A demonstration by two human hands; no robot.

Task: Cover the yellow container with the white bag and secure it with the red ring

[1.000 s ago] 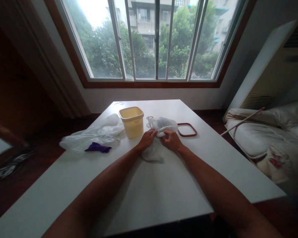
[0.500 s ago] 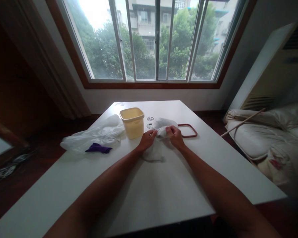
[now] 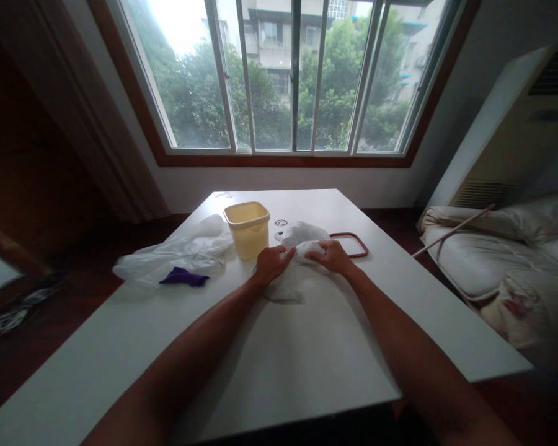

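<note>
A crumpled white plastic bag (image 3: 304, 231) lies on the white table (image 3: 270, 359), its thin clear part spreading toward me. My left hand (image 3: 273, 263) is closed on the bag's left side, thumb on top. On its right side my right hand (image 3: 331, 256) pinches the gathered plastic between thumb and fingers. Left of my hands stands a yellow plastic bin (image 3: 248, 232), upright. A reddish-brown rectangular frame (image 3: 365, 246) lies flat just beyond my right hand.
Another clear plastic bag (image 3: 167, 254) is spread at the left, with a rolled purple cloth (image 3: 185, 277) at its near edge. Past the table's right edge are a padded seat (image 3: 469, 260) and a thin stick (image 3: 451, 231). A window (image 3: 283, 80) is ahead.
My hands have shifted slightly on the plastic; the right hand has turned and its fingers lie further over the bag. The bin, cloth and other bag stay put.
</note>
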